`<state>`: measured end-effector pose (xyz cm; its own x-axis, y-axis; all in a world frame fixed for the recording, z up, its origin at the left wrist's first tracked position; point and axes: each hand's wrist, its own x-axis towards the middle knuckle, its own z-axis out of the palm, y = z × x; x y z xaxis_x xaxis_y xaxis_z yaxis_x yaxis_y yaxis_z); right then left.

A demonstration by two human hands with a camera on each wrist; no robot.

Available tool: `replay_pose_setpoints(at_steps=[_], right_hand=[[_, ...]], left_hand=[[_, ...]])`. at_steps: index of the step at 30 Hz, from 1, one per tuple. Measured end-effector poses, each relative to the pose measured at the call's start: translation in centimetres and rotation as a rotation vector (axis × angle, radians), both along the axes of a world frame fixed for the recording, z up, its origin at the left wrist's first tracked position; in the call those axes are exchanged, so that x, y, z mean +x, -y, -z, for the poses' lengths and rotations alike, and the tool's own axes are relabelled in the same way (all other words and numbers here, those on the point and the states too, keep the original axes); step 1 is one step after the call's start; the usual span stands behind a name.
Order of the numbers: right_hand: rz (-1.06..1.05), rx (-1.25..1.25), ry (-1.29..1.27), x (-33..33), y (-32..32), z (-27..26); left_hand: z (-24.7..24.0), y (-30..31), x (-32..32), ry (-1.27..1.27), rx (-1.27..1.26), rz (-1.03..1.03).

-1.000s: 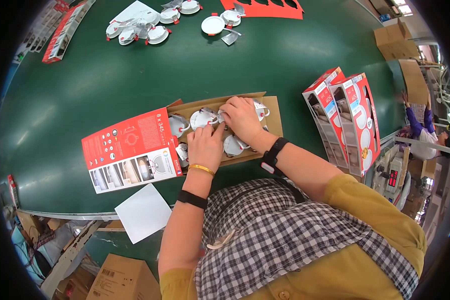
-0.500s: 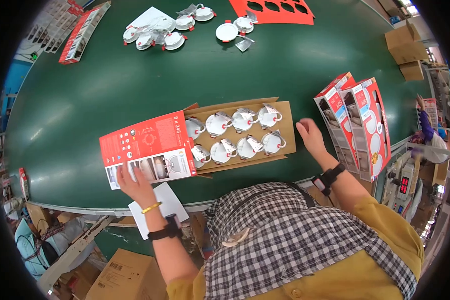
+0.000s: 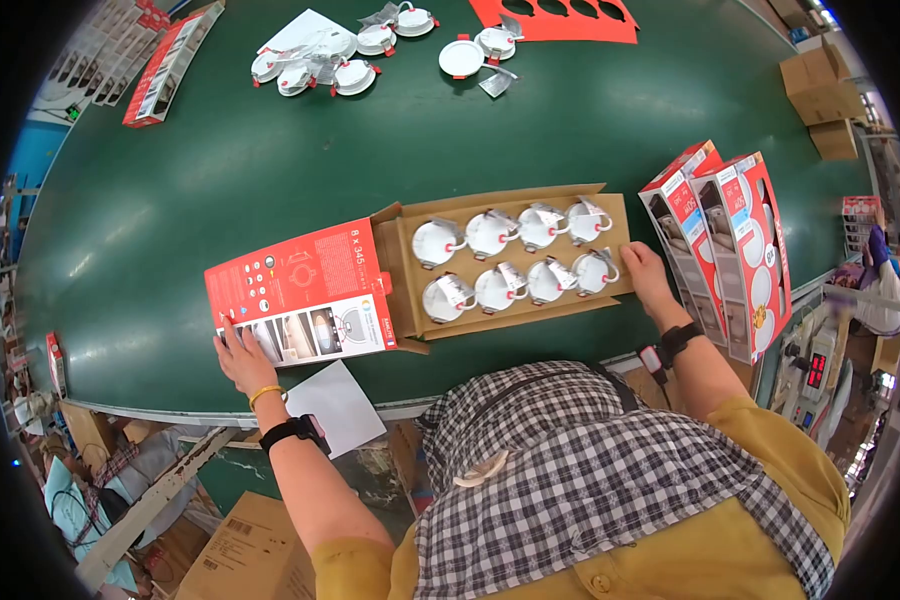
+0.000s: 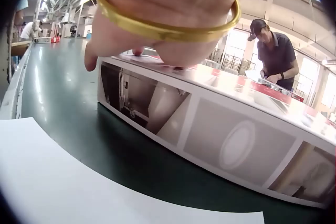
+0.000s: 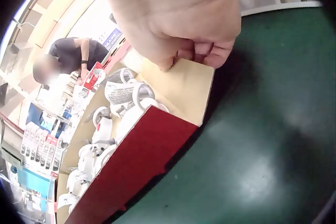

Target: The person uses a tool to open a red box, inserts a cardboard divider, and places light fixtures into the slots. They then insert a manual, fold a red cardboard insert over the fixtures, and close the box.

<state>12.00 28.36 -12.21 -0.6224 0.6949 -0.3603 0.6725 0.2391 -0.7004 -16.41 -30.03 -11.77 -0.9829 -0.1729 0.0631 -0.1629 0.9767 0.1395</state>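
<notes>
My right hand (image 3: 650, 279) pinches the end wall of an open cardboard tray (image 5: 181, 90), thumb on the inner face and fingers on the outer. Two rows of white round downlights (image 3: 491, 233), with looped leads and paper tags, lie inside the tray. A red-and-white printed carton (image 3: 305, 270) adjoins the tray's left end, its brown flap showing between them. My left hand (image 3: 245, 360) rests on the carton's near left corner, fingers extended over the printed top. In the left wrist view, that hand lies over the carton (image 4: 236, 140), one fingertip hanging past its end.
Two filled red boxes (image 3: 740, 260) stand right of my right hand. White paper (image 3: 335, 405) lies at the table's front edge. Loose downlights (image 3: 355, 76) and a red card with round holes (image 3: 555, 18) are at the back. A person (image 4: 275, 56) works across the table.
My hands first worked among the downlights, then parted to opposite ends. The tray has since shifted right, away from the carton, uncovering its left end. My right hand now grips its end wall.
</notes>
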Motion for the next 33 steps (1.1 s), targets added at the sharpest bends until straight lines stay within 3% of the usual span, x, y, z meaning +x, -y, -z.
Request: replay_pose_setpoints(at_steps=[6,9,11,13,16,19,21,24,28,33], right_hand=[[0.045,0.039,-0.002,2.0,-2.2,0.8],[0.047,0.074,-0.049,2.0,-1.5,-0.2],[0.046,0.099,-0.091,1.8,0.5,-2.1],[-0.219,0.73,-0.172,1.2,3.0,-4.5],[-0.537,0.585,-0.244,-2.4,8.0,-8.1],[-0.909,0.451,-0.43,-7.5,12.9,-8.4],[-1.153,0.425,-0.455,-10.6,15.0,-8.2],[-1.345,0.511,-0.474,-13.4,15.7,-7.0],[-1.291,0.634,-0.326,-13.3,13.6,-6.3],[-1.199,0.704,-0.339,-12.6,12.9,-5.7]], left_hand=[[-0.1,0.9,-0.4,0.025,0.013,0.028],[-0.8,0.1,-0.6,0.004,-0.119,-0.04],[-2.1,-2.2,0.2,-0.247,0.133,0.323],[-4.7,-8.6,3.4,-0.162,0.304,0.502],[-6.7,-17.1,8.7,-0.053,0.484,0.895],[-5.9,-20.7,12.1,0.065,0.508,1.066],[-5.3,-21.8,13.5,0.049,0.479,1.052],[-5.5,-22.3,14.0,0.045,0.476,1.035],[-4.1,-22.1,14.5,0.025,0.481,1.012],[-3.8,-22.0,14.5,0.05,0.469,1.02]])
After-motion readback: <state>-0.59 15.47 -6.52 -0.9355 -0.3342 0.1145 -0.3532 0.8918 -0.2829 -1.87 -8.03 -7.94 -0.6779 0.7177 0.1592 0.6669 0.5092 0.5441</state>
